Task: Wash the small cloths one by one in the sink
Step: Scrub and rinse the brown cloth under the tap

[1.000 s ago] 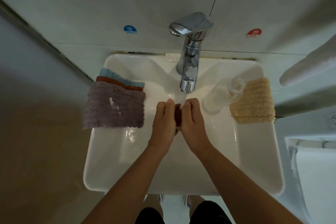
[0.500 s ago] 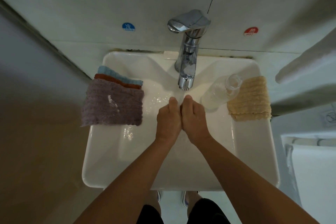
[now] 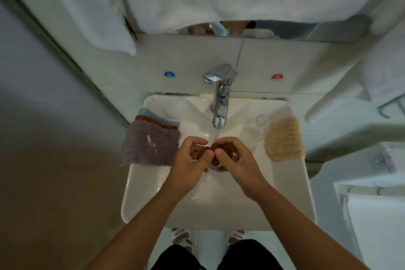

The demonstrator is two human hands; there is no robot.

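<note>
Small tiled bathroom here, pale wall tiles behind a white rectangular ceramic sink (image 3: 140, 199), with white towels hanging above it and a strip of mirror just under them. Round blue sticker (image 3: 169, 74) on the wall to the left of the tap, round red sticker (image 3: 277, 77) to the right. The chrome single-lever faucet (image 3: 220, 103) is running, a thin stream dropping straight into the basin.

Both hands are right under that stream. The left hand (image 3: 190, 161) and right hand (image 3: 236, 160) are pressed close together, fingers curled in and pinching a small reddish-brown cloth (image 3: 213, 153) bunched up between them, so only a bit of it shows. It's wadded too tight to tell how it's folded.

On the sink's left rim sits a stack of fuzzy cloths: a purple-grey one (image 3: 151, 143) on top, with the edge of a rust-orange cloth (image 3: 157, 121) and a light blue cloth (image 3: 156, 116) peeking out behind it. On the right rim there's a folded beige ribbed cloth (image 3: 284, 139), and just beside it a clear plastic bottle (image 3: 255, 127) lying tilted toward the basin.

Bottom of the view: dark shorts and a pair of printed socks on the floor.
</note>
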